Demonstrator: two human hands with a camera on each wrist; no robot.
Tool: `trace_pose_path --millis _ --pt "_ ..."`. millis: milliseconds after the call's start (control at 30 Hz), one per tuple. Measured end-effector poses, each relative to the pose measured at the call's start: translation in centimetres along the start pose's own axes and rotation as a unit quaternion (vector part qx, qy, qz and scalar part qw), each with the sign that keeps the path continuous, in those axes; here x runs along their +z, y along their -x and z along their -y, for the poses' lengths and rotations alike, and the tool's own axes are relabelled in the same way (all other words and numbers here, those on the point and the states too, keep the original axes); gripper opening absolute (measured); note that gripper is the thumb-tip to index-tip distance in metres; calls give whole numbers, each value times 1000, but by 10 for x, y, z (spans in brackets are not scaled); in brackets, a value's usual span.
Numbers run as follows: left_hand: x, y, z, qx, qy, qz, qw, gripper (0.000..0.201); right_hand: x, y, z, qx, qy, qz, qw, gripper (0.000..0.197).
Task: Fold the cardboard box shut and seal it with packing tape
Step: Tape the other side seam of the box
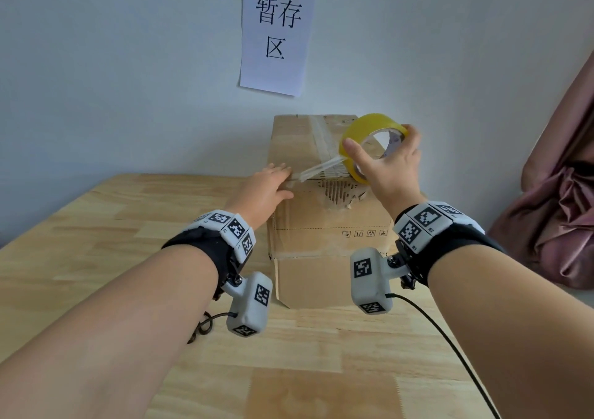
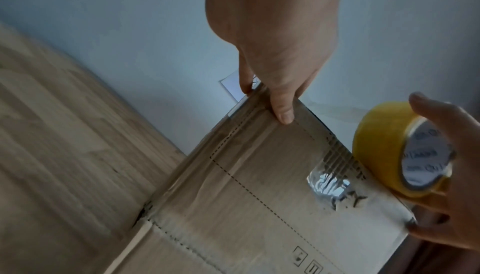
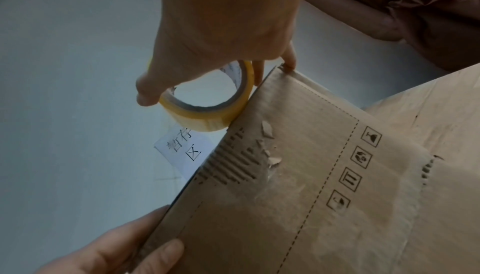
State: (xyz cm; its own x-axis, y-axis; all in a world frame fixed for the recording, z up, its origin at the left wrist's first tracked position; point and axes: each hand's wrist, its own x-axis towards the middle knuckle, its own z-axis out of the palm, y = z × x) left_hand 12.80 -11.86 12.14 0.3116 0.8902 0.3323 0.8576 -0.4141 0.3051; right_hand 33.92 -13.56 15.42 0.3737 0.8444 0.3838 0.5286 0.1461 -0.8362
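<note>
A brown cardboard box (image 1: 321, 222) (image 2: 259, 196) (image 3: 311, 196) stands on the wooden table (image 1: 112, 274) against the wall, flaps folded down. My left hand (image 1: 266, 187) (image 2: 272, 42) (image 3: 116, 253) lies over the box's front-left top edge, fingers flat on top and thumb on the front face. My right hand (image 1: 389, 167) (image 2: 457, 206) (image 3: 221, 21) grips a yellow tape roll (image 1: 363, 131) (image 2: 376, 144) (image 3: 207, 120) just above the front top edge. A clear strip of tape (image 1: 321, 167) stretches from the roll to my left fingertips.
Older clear tape (image 1: 321, 139) runs along the box top. The front face has a torn patch (image 1: 340, 193) showing corrugation. A paper sign (image 1: 276, 32) hangs on the wall behind. Pink cloth (image 1: 562, 209) hangs at the right. A black cable (image 1: 450, 338) trails across the table.
</note>
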Motion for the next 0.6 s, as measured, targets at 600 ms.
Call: trace_pose_path --millis 600 --pt "-30 33 2 24 -116 -32 992 45 10 38 40 53 102 -23 993 103"
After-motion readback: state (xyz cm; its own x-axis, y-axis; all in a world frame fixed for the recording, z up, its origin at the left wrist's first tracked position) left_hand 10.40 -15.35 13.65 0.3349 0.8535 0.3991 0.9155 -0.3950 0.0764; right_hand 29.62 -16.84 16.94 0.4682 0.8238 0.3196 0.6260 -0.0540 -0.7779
